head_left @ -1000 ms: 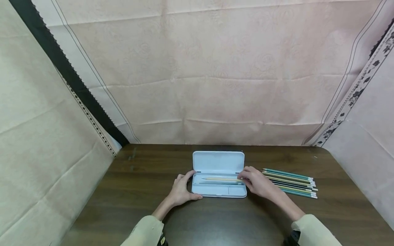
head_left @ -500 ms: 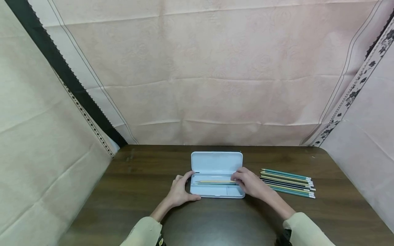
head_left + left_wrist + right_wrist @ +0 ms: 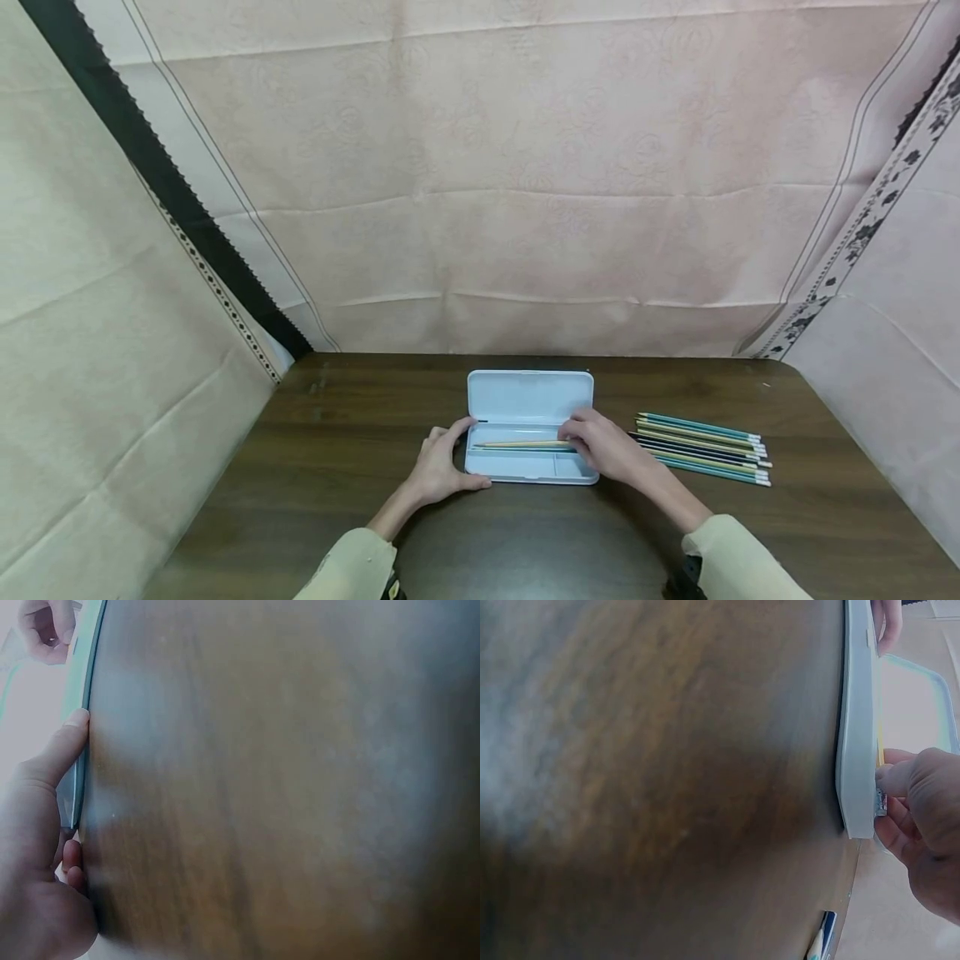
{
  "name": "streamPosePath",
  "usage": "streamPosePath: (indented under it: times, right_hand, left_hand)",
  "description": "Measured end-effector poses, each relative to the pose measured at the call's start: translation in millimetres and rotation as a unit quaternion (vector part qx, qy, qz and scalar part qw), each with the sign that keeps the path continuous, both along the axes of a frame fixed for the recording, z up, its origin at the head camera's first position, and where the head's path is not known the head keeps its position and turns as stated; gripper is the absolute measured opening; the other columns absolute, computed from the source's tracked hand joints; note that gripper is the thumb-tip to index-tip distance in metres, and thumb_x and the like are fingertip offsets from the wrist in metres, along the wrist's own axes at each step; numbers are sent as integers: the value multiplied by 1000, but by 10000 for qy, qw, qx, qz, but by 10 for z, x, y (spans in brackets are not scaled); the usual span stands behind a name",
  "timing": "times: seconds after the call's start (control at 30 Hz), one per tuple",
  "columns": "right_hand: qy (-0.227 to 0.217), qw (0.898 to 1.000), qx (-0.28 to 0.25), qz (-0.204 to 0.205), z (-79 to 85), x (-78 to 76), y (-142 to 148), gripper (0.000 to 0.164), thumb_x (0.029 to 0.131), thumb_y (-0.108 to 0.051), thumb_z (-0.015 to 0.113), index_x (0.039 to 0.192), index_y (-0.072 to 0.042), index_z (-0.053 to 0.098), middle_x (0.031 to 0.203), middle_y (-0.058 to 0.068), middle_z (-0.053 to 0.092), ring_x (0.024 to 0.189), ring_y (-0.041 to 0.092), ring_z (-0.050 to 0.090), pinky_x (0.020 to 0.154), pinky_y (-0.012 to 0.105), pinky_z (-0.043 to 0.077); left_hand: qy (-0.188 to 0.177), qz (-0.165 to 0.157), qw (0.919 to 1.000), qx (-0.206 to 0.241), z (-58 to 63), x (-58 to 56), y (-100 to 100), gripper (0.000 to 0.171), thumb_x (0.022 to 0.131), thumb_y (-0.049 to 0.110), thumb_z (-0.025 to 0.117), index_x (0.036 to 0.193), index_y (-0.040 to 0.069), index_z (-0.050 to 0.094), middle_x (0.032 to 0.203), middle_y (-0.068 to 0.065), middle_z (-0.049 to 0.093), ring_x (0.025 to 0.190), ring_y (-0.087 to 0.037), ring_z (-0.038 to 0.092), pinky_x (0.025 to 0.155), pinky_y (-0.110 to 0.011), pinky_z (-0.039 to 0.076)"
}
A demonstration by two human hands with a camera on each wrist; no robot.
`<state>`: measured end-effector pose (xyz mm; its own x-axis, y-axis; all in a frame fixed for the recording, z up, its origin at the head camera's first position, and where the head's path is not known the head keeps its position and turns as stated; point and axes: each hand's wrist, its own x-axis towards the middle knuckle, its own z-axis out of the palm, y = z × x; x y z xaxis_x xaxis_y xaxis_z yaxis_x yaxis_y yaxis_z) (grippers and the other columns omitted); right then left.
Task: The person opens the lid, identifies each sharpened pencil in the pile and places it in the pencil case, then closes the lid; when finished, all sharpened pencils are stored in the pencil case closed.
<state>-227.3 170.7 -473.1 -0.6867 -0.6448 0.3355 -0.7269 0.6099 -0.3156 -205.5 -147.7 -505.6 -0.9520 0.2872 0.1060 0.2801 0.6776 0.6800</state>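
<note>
Pinching a yellow pencil [image 3: 521, 443] near its blunt end, thumb and fingers of the right hand [image 3: 603, 444] drawn close together; tip pointing left, laid low in the open pencil case [image 3: 513, 467]. Cannot tell whether resting fully on the floor of the case. Spread wide with the left hand [image 3: 438, 469]: thumb at the front edge, fingers toward the hinge side, holding the case's left end on the table [image 3: 480, 542].

Done, as judged: lid [image 3: 530, 395] tipped back; at least one teal pencil [image 3: 517, 450] lying in the case, just beside the yellow one. Nearly done: yellow pencil, inside but not released. Left outside: row of pencils [image 3: 705, 448] to the right of the case, lying side by side, eraser ends rightward. Judged early: many more outside than visibly inside. Cannot count exactly; partly hidden behind the right hand.
</note>
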Motion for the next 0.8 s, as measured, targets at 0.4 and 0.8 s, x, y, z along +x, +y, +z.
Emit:
streamPosePath:
  times: [0.4,0.8]
  right_hand:
    - [-50,10000,-24,32,-10,4,-8,18,83,3,79,96,-8,76,90,0,61,80,12,53,73,28,52]
    - [11,9977,-171,-656,48,167,488,23,81,5,80,98,-8,75,92,-2,64,82,12,57,72,31,54]
  left_hand:
    - [10,24,10000,-26,-17,-2,-3,95,68,46,91,147,19,46,124,-11,51,111,-28,42,85,-47,41]
    - [-23,22,10000,-4,-19,-8,3,96,68,47,91,147,19,45,122,-11,50,109,-27,42,84,-46,41]
